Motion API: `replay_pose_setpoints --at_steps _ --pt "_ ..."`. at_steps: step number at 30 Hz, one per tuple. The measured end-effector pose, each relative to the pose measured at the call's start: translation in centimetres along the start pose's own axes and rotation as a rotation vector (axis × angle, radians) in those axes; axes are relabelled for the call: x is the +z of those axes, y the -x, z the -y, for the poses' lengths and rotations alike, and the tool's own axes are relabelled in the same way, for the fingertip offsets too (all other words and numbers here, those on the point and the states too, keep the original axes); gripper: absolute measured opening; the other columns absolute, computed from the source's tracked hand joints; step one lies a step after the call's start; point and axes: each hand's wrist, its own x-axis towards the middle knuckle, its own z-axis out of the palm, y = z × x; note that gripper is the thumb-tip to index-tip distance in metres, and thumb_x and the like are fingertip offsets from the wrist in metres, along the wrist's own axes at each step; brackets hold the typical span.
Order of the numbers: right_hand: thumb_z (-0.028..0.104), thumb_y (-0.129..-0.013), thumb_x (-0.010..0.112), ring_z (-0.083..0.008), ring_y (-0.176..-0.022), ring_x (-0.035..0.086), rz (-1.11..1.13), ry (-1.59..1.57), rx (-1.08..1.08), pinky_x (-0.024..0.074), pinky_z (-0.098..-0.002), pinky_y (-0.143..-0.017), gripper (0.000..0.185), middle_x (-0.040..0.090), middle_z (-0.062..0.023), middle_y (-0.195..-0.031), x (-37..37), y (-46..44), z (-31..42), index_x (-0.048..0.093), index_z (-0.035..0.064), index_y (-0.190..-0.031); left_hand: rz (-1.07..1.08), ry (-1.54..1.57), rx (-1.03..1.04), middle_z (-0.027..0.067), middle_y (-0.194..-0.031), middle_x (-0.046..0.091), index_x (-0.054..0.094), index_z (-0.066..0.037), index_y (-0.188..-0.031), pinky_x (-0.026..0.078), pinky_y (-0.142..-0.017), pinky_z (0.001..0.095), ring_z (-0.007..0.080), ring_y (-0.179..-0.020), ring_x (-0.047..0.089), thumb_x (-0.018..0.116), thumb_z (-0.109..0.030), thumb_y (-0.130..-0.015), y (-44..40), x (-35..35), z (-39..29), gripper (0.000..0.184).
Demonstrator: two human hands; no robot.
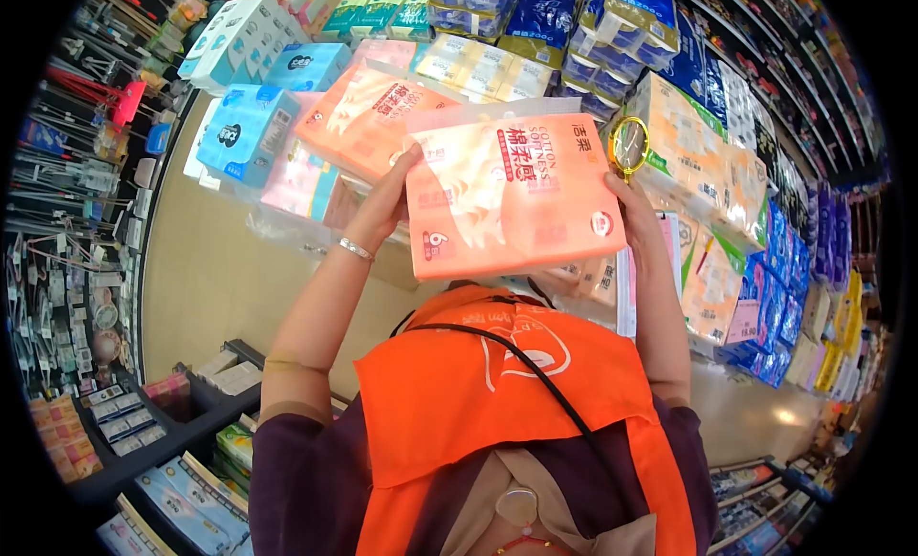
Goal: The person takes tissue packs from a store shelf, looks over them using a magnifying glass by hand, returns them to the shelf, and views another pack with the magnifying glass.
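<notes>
A pink-orange tissue pack (512, 197) in clear wrap is held up in front of my chest, its printed face toward me. My left hand (392, 188) grips its left edge, with the thumb on the front. On the opposite edge, my right hand (633, 207) is closed around the side. A round, yellow-rimmed glass (630, 143), like a magnifying glass, rises just above my right fingers; whether they hold its handle I cannot make out. Behind the held pack lies a similar pink-orange pack (368, 111) on the stacked goods.
Blue tissue packs (247, 130) stand at left of the pile, and orange-white bundles (703, 150) at right. A white sheet or board (666, 255) shows beside my right forearm. Hanging goods (86, 202) line the left side. A low shelf rack (143, 436) is at lower left.
</notes>
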Motion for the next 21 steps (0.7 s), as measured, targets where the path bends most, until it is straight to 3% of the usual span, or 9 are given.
replay_pose_setpoints --at_steps 3,7,10,21 --pt "0.028 -0.094 0.062 -0.0178 -0.108 0.062 0.054 -0.019 -0.02 0.0538 -0.0313 -0.089 0.051 0.061 -0.0117 -0.123 -1.1 0.5 0.3 0.047 0.0005 -0.135 0.053 0.054 -0.037 0.0071 -0.108 0.068 0.056 -0.008 -0.127 0.057 -0.066 0.0296 0.0156 -0.091 0.069 0.045 -0.068 -0.09 -0.6 0.2 0.7 0.071" --pt "0.033 -0.098 0.055 -0.0216 -0.112 0.061 -0.024 -0.242 0.012 0.0529 -0.0356 -0.093 0.049 0.06 -0.0136 -0.128 -3.3 -0.5 -1.2 0.049 -0.0011 -0.133 0.157 0.084 -0.146 0.0062 -0.101 0.07 0.057 -0.007 -0.125 0.057 -0.058 0.0295 0.0158 -0.081 0.07 0.038 -0.073 -0.091 -1.2 -1.5 0.9 0.077" --pt "0.035 -0.099 0.054 -0.0206 -0.111 0.061 -0.066 -0.281 -0.002 0.0525 -0.035 -0.093 0.047 0.061 -0.0118 -0.125 -4.1 -1.2 -1.8 0.052 -0.0001 -0.131 0.188 0.086 -0.202 0.0055 -0.097 0.07 0.059 -0.006 -0.124 0.059 -0.06 0.0281 0.0148 -0.076 0.071 0.035 -0.072 -0.092 -1.8 -2.2 1.9 0.077" --pt "0.032 -0.101 0.05 -0.0214 -0.109 0.062 -0.153 -0.24 0.108 0.0526 -0.0356 -0.094 0.041 0.062 -0.0124 -0.123 -3.0 -2.2 -3.2 0.054 0.0007 -0.127 0.162 0.201 -0.176 0.0063 -0.124 0.062 0.048 -0.009 -0.136 0.06 -0.079 0.0314 0.018 -0.103 0.067 0.042 -0.059 -0.098 -0.1 -1.2 2.9 0.063"
